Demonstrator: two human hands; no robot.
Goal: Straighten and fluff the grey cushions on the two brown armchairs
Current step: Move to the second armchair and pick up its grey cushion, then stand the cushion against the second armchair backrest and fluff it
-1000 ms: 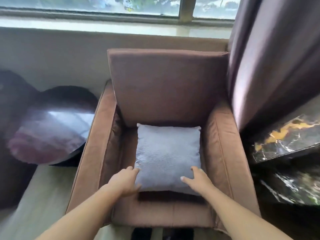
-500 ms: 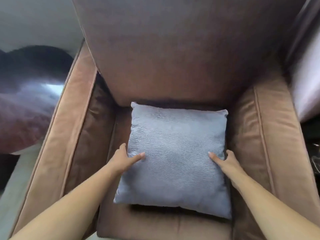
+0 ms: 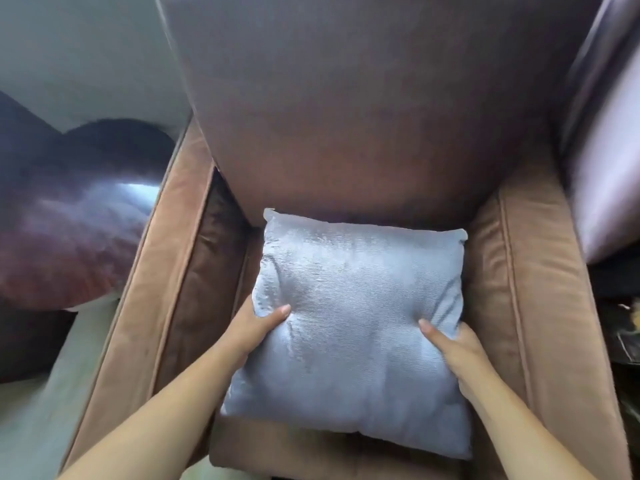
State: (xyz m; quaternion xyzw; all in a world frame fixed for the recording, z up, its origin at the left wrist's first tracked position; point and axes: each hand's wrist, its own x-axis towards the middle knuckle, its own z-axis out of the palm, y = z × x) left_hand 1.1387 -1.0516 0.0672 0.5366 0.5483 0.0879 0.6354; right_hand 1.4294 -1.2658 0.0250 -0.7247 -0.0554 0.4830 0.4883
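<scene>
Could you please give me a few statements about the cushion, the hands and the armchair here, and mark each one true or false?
1. Both hands grip the grey cushion, the left hand on its left edge and the right hand on its right edge. True.
2. The cushion lies on the floor in front of the brown armchair. False: it is on the seat, its far edge near the backrest.
3. Each thumb presses into the cushion's top face. True.
4. A second grey cushion sits on the right armrest. False: the armrest is bare.
5. A dark purple heart-shaped cushion sits left of the armchair. True.
</scene>
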